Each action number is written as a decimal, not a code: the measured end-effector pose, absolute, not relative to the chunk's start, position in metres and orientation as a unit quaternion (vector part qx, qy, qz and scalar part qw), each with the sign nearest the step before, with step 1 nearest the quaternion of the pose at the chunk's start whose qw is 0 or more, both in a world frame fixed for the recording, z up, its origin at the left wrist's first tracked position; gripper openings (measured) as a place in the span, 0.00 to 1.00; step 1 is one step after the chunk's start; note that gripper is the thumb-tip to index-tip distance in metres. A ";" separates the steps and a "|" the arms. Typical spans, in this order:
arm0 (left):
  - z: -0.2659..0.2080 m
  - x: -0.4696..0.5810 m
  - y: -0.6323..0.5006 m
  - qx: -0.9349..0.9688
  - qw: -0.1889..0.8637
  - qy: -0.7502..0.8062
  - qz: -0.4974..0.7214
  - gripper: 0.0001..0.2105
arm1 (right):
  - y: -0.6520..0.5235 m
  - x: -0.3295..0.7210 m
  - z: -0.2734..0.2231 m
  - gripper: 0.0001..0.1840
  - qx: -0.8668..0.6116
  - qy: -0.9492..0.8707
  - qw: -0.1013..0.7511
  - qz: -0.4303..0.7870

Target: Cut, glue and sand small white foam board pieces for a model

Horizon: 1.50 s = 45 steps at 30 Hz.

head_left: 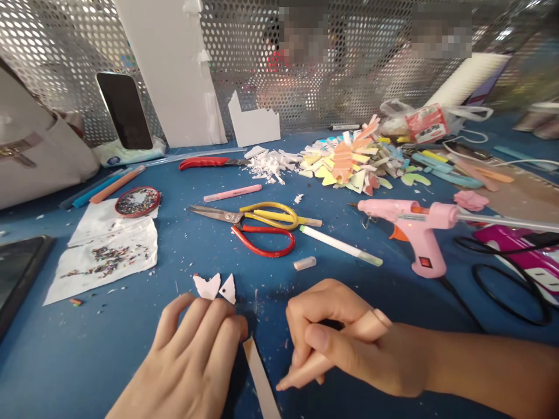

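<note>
My right hand (336, 337) is closed around a peach-coloured marker (367, 326), its tip pointing down and left beside a narrow white strip (264, 381). The strip has a tan-coloured upper end and lies on the blue table between my hands. My left hand (196, 349) rests palm down left of the strip, fingers bent and slightly apart. Just beyond its fingertips are two small white cut pieces, a notched one (207, 286) and a triangular one (228, 289) with a dark dot. Whether the fingertips press on them is hidden. A short marker cap (304, 263) lies ahead.
Scissors (262, 227) with yellow and red handles lie ahead, among markers. A pink glue gun (414, 227) with its cable is at right. Coloured scraps (349, 160), a red-handled cutter (205, 163) and a phone (124, 110) stand farther back. Glitter covers a tissue (109, 256) at left.
</note>
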<state>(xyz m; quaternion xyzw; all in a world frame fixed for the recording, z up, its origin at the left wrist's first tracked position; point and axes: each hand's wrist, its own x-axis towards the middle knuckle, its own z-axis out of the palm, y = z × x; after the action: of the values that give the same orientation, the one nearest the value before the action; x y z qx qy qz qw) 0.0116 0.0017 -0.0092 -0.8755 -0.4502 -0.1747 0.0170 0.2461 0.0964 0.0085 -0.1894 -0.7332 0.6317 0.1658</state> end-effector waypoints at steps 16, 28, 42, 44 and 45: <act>-0.009 0.005 0.009 -0.879 -0.102 -0.435 -0.168 0.38 | 0.090 0.244 0.003 0.21 -0.133 -0.825 0.199 0.512; 0.002 0.019 0.003 -0.818 -0.155 -0.530 -0.163 0.26 | 0.091 0.241 -0.007 0.24 -0.067 -0.851 0.257 0.453; 0.004 0.019 0.011 -0.825 -0.161 -0.516 -0.164 0.35 | 0.084 0.244 -0.003 0.22 -0.104 -0.854 0.230 0.456; 0.007 0.021 0.011 -0.827 -0.161 -0.517 -0.152 0.36 | 0.084 0.244 -0.003 0.18 -0.100 -0.857 0.232 0.448; 0.007 0.022 0.012 -0.828 -0.156 -0.518 -0.148 0.37 | 0.086 0.245 -0.002 0.16 -0.101 -0.860 0.230 0.443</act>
<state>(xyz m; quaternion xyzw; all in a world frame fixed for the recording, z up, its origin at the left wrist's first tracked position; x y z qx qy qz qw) 0.0215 0.0117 0.0070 -0.8277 -0.5183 -0.1479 -0.1561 0.2446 0.0858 -0.0025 -0.1011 -0.8603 0.4435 0.2302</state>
